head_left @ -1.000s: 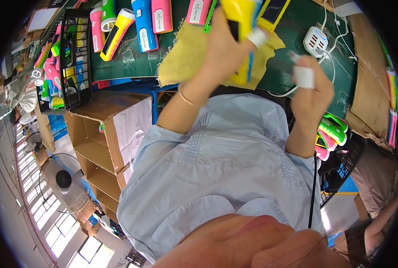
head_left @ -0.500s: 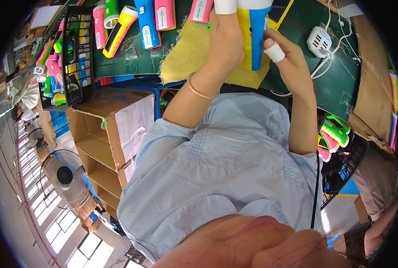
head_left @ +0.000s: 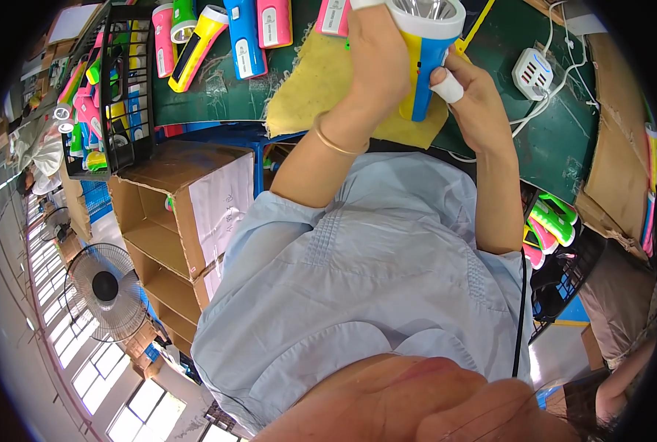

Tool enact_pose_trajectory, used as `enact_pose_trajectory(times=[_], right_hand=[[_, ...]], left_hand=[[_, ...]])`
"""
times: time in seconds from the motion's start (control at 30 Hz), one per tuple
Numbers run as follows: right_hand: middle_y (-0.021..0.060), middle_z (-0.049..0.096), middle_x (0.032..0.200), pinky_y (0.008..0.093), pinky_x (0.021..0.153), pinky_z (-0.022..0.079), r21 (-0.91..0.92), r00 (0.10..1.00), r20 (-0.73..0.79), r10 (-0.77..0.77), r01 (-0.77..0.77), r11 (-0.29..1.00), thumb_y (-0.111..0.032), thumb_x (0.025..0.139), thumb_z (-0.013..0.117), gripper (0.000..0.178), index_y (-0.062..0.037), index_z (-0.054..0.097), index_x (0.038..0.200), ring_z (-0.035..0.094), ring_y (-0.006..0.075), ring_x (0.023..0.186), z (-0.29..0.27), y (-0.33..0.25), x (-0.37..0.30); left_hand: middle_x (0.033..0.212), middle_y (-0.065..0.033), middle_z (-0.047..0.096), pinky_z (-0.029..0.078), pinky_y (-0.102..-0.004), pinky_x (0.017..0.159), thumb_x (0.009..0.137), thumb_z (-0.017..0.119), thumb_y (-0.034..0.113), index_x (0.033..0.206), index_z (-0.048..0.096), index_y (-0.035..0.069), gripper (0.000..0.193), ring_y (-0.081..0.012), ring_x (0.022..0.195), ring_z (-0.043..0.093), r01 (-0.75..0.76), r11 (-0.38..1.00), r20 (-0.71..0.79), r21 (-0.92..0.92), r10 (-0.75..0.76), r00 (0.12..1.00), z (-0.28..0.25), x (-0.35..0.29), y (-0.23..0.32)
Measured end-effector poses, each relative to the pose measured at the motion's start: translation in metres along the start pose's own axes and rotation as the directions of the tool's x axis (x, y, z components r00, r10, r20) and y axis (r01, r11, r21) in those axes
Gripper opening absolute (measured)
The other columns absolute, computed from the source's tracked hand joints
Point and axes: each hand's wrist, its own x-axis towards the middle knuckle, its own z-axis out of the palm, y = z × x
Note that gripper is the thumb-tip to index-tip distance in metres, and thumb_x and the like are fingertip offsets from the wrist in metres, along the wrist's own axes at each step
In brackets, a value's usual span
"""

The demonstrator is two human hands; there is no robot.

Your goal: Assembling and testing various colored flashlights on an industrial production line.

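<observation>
A yellow-and-blue flashlight (head_left: 424, 62) with a white rim and a shiny reflector is held between my hands over the green table. My left hand (head_left: 378, 55) grips it at the left side near the head; its fingertips are partly cut off by the upper edge. My right hand (head_left: 476, 99) closes on the body from the right, thumb pressed along its side. White wraps cover a digit on each hand. Beneath lies a yellow cloth (head_left: 299, 103). Left of it, several flashlights lie in a row, among them a blue one (head_left: 246, 44) and a yellow one (head_left: 199, 48).
A white multi-port charging hub (head_left: 532, 74) with cables sits right on the green table (head_left: 557, 140). A black basket (head_left: 129, 88) of flashlights stands left, above a cardboard shelf box (head_left: 159, 191). More flashlights (head_left: 549, 225) fill a basket at lower right. A fan (head_left: 106, 287) stands far left.
The flashlight has moved down slightly and tipped, so its reflector now shows. My left hand has shifted down and right with it; my right hand stays on the body.
</observation>
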Motion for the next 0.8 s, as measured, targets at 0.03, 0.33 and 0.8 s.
enact_pose_trajectory(times=[0.03,0.33,0.8], right_hand=[[0.0024,0.056,0.104,0.0246,0.089,0.037,0.002,1.0,0.008,0.001,-0.001,1.0,-0.031,0.083,0.064,0.046,0.0026,0.056,0.114,0.049,0.0102,0.097,0.002,-0.001,0.001],[0.0063,0.063,0.089,0.0244,0.066,0.048,0.093,0.946,0.278,0.169,-0.201,0.975,-0.037,0.081,0.064,0.049,-0.0004,0.055,0.111,0.059,0.0111,0.079,-0.002,0.005,0.003],[0.0145,0.059,0.089,0.0318,0.058,0.049,-0.903,0.691,-0.109,-0.714,0.231,0.362,-0.026,0.072,0.074,0.048,-0.001,0.051,0.106,0.061,0.0276,0.074,0.034,-0.008,-0.022]], left_hand=[[0.073,-0.0068,0.059,0.046,-0.0225,0.052,0.09,0.017,0.06,0.098,0.054,0.002,0.069,-0.0141,0.059,0.057,-0.09,0.987,0.008,0.134,0.089,0.996,0.0,-0.004,0.004],[0.073,-0.0136,0.059,0.05,-0.0329,0.054,0.089,0.02,0.059,0.111,0.049,0.004,0.065,-0.0254,0.06,0.058,0.252,0.834,0.302,-0.491,-0.109,0.947,-0.033,0.013,-0.007],[0.108,-0.0123,0.057,0.048,-0.0394,0.089,0.079,0.067,0.018,0.116,0.045,0.002,0.046,-0.024,0.099,0.058,0.106,0.927,0.296,-0.36,0.006,0.955,-0.054,-0.009,-0.036]])
